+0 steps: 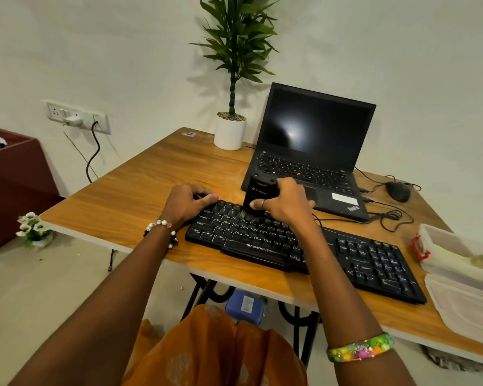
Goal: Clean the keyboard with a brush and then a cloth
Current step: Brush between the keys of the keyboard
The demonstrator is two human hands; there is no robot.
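Note:
A black Zebronics keyboard point(304, 252) lies across the wooden table point(140, 201). My right hand point(286, 203) grips a black block-shaped brush point(258, 195) upright, its bristles touching the upper-left rows of keys. My left hand point(188, 201) rests on the keyboard's far left corner, fingers curled over its edge. No cloth is plainly visible; something pale lies in the white container point(457, 252) at the right.
An open black laptop point(310, 151) stands just behind the keyboard, with a mouse point(398, 190) and cables to its right. A potted plant point(230, 129) sits at the table's back edge. White lidded containers occupy the right side. A maroon box point(11, 185) stands on the floor left.

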